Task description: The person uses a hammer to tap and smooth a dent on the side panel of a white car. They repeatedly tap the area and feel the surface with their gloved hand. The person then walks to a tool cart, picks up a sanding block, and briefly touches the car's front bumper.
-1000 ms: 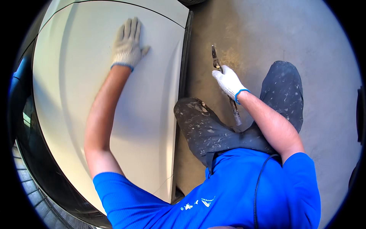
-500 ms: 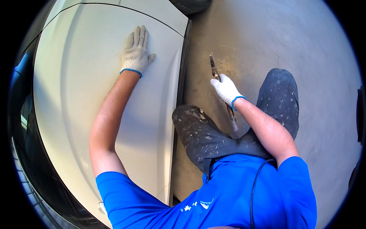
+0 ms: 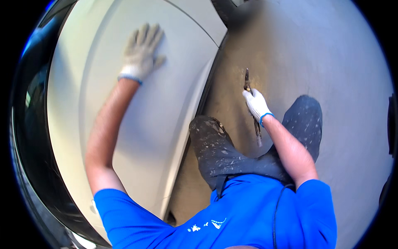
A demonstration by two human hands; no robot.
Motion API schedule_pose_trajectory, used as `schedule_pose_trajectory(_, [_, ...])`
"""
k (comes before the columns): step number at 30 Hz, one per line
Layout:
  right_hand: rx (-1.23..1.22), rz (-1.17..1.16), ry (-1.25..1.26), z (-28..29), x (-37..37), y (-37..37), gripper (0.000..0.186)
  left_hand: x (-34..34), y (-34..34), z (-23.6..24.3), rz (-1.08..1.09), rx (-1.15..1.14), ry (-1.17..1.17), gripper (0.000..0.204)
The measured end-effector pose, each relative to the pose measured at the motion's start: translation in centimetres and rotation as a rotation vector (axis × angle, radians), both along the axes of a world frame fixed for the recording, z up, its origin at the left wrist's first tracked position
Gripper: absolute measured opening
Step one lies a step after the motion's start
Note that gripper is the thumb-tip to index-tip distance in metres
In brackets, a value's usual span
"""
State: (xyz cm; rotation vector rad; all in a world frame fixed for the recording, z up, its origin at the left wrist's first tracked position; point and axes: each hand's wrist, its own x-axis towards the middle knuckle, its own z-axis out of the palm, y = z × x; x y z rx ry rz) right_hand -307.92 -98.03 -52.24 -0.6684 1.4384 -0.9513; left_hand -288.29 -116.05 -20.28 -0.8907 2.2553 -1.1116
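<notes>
1. We count one hand tool (image 3: 252,108), slim and dark, gripped in the gloved right hand (image 3: 257,104); fist closed round its middle, tip pointing away over the grey floor (image 3: 331,62).
2. One white car body panel (image 3: 166,108); the gloved left hand (image 3: 141,52) lies flat on it, fingers spread, holding nothing.
3. Two paint-flecked trouser knees (image 3: 215,141) between panel and tool.
4. Since half a second ago, the left hand has slid further up the panel; the tool grip is unchanged.
</notes>
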Motion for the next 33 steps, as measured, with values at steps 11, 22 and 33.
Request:
schedule_pose_trajectory(11, [0.050, 0.007, -0.117, 0.5, 0.4, 0.4, 0.029, -4.3, -6.2, 0.2, 0.017, -0.199, 0.229, 0.088])
schedule_pose_trajectory(22, [0.063, -0.033, -0.125, 0.7, -0.3, 0.6, 0.041, 2.6, 3.2, -3.7, 0.029, 0.081, 0.155, 0.092])
schedule_pose_trajectory(33, [-0.466, -0.320, 0.495, 4.0, 0.9, 1.0, 0.020, 8.8, 13.8, -10.1, 0.146, 0.712, 0.301, 0.029])
